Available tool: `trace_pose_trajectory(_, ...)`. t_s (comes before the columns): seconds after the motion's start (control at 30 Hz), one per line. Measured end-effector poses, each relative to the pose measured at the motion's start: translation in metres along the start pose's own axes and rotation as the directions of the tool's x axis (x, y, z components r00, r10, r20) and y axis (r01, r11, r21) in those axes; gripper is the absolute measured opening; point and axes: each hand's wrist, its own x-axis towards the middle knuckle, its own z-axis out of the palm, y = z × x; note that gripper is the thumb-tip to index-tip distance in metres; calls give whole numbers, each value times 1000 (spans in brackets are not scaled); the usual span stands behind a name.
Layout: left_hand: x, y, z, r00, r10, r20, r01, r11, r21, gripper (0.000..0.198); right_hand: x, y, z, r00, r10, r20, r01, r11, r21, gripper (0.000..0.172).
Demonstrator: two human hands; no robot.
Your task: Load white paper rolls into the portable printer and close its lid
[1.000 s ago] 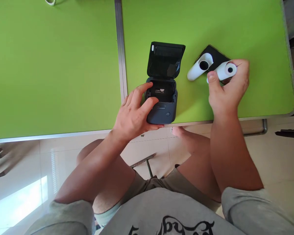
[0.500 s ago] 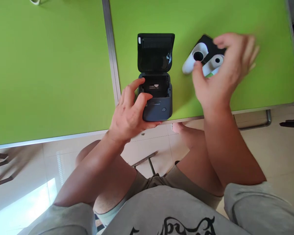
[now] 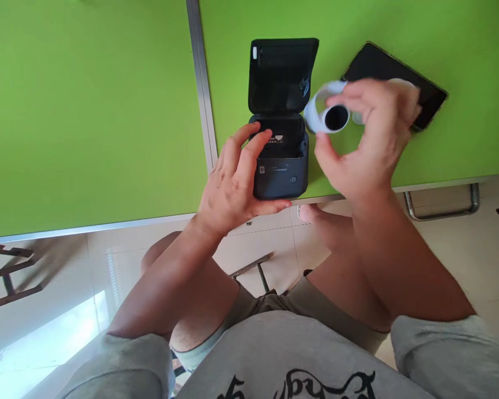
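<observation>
A small dark label printer [image 3: 280, 180] stands at the table's front edge with its black lid [image 3: 279, 77] raised and its compartment exposed. My left hand [image 3: 237, 177] grips it from the left, two fingers over the compartment and the thumb along the front edge. Just right of the printer, my right hand [image 3: 370, 133] holds a white paper roll [image 3: 314, 117] between thumb and fingers, its dark round opening facing up. Another white roll [image 3: 357, 118] is mostly hidden behind my right hand, by the dark flat device.
A black flat device [image 3: 430, 100], like a tablet, lies on the green table [image 3: 108, 111] at the right. A metal strip [image 3: 202, 77] divides the tabletop left of the printer. Below the front edge are my legs and a metal stool frame [image 3: 261, 271].
My right hand has closed on the white roll and moved it off the black device toward the printer. My left hand stays on the printer, its fingers slightly shifted. The view has shifted a little.
</observation>
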Motion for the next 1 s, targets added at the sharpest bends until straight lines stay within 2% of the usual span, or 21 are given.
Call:
trace_pose_trajectory(0.13, 2, -2, -1, 1000, 11, -21, -13, 998, -65, 107, -12, 14, 17, 999, -19, 29, 13, 981, 194, 60)
trace_pose_trajectory(0.27, 3, -3, -2, 1000, 13, -18, -14, 999, -49, 105, -9, 27, 30, 999, -6, 47, -8, 959, 284, 68)
trace_pose_trajectory(0.43, 3, -4, -1, 1000, -16, 14, 16, 1000, -25, 107, -6, 28, 30, 999, 27, 39, -39, 932, 361, 66)
trace_pose_trajectory(0.63, 2, -6, -1, 1000, 16, -10, -16, 999, -40, 104, -6, 21, 23, 1000, 28, 10, -29, 970, 243, 43)
trace_pose_trajectory(0.8, 2, -4, -1, 1000, 5, -13, -5, 999, -44, 106, -5, 27, 30, 998, 19, 52, -33, 958, 285, 61)
trace_pose_trajectory(1.0, 4, 0, -4, 999, -43, 28, 44, 999, -21, 102, -3, 16, 19, 996, 47, 69, -55, 993, 105, 46)
